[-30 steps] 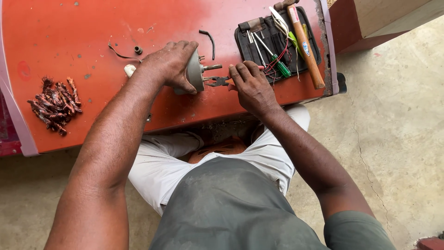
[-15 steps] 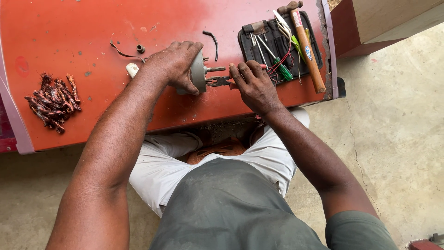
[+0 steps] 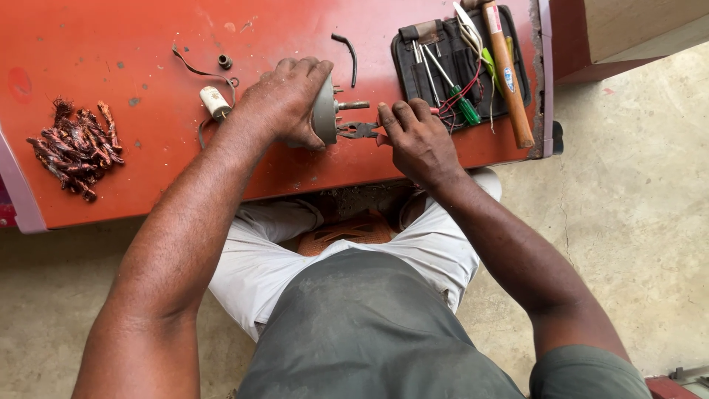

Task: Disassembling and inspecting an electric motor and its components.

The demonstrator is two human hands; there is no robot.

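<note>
Head view, looking down on a red table (image 3: pixel 148 170) with a seated person's two arms reaching over it. The left hand (image 3: pixel 284 100) is wrapped over a round grey motor part (image 3: pixel 325 111) standing on edge near the table's middle, fingers curled across its top and gripping it firmly; a short shaft sticks out of its right face. The right hand (image 3: pixel 417 140) lies just to the right, closed around the handles of a pair of pliers (image 3: pixel 358 130), whose nose points left and meets the motor part just below the shaft. Far right on the table lies an open black tool pouch (image 3: pixel 408 70) holding a green-handled screwdriver (image 3: pixel 461 103) and other tools, with a wooden-handled hammer (image 3: pixel 506 70) lying across its right side. To the left of the left hand sit a small white cylinder with a wire (image 3: pixel 216 102) and a small dark nut (image 3: pixel 224 61). A bent black piece (image 3: pixel 348 55) lies beyond the motor part. A heap of copper wire scraps (image 3: pixel 74 146) rests at the table's left end.
</note>
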